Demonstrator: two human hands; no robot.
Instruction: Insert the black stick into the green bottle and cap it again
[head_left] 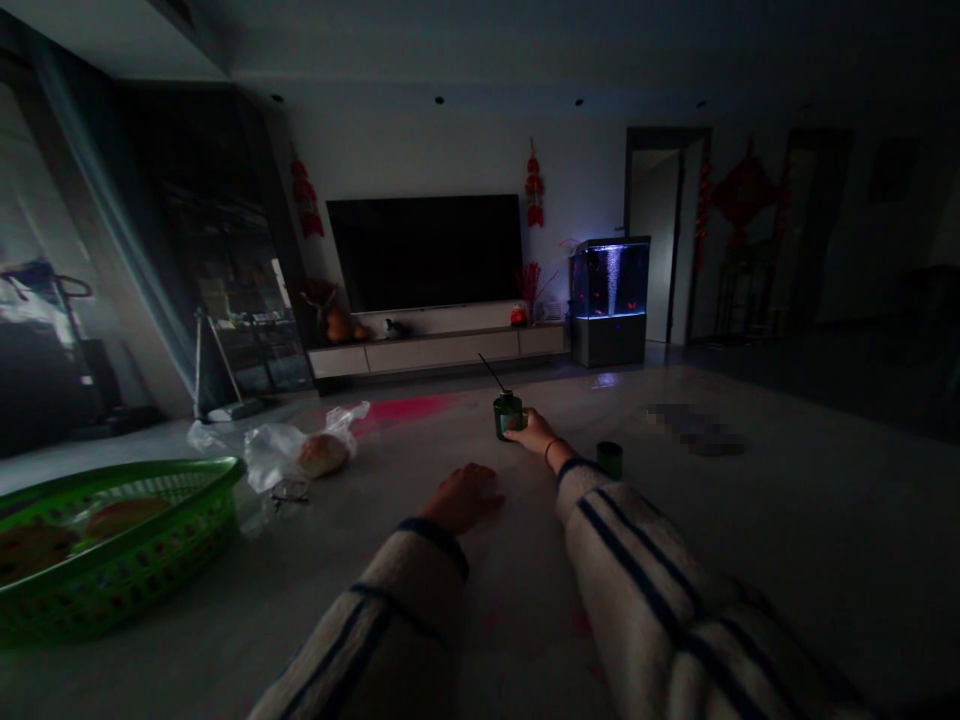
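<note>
- We see the right hand [534,433] with its fingers clamped around the near right side of a green bottle [507,418], likely a reed diffuser.
- The left hand [461,497] is near the bottle but apart from it, loosely curled, its fingers a little apart and blurred; we see nothing in its grasp and cannot tell whether it touches the tabletop [397,490].
- The bottle is upright, ahead of both hands; one thin dark stick [491,371] already leans left out of its neck. We make out no second stick, and cannot tell what is left to do.
- Beside the right sleeve we see a green cylindrical container [610,458], untouched.
- Farther left lie eyeglasses [290,494], a bread roll [322,455] with clear plastic about it, and a green basket [157,575].
- Beyond the table, we see an aquarium [611,280] glowing.
</note>
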